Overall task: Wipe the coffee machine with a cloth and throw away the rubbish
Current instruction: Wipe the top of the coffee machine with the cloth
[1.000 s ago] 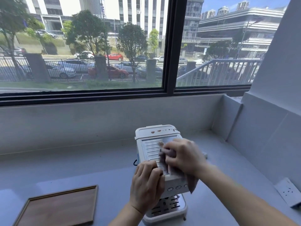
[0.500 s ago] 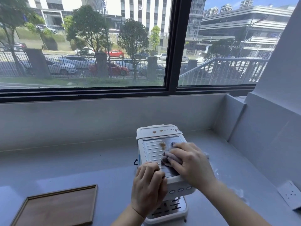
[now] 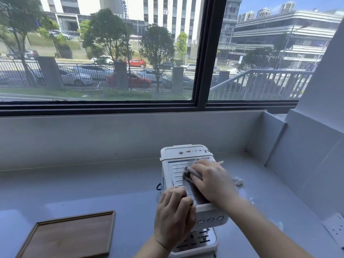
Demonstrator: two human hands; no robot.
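1. Head view, looking down at a pale grey table under a wide window.
2. Coffee machine: small, white, boxy. It stands near the table's near edge, right of the middle and well clear of the far right corner.
3. Its top is a ribbed, slatted panel. Behind that is a raised white lid carrying a row of brown stains.
4. Three round buttons sit on the front face. A slotted drip tray is at the base, and a dark loop shows on the left side.
5. Cloth: grey, bunched up, lying on the ribbed panel.
6. Right hand: palm down on the panel, its grip closed over the bunched cloth and pressing it to the ribs. The cloth pokes out past the fingertips on the left.
7. Left hand: fingers curled over the front left edge of the machine's top, its grip holding the machine's body.
8. White crumpled scrap: on the table just right of the machine, partly hidden by the right forearm. Cannot tell what it is made of.
9. Wooden tray: flat, dark-rimmed, at the near left corner of the table, well apart from the machine.
10. White socket plate: at the right edge of the table, against the wall.
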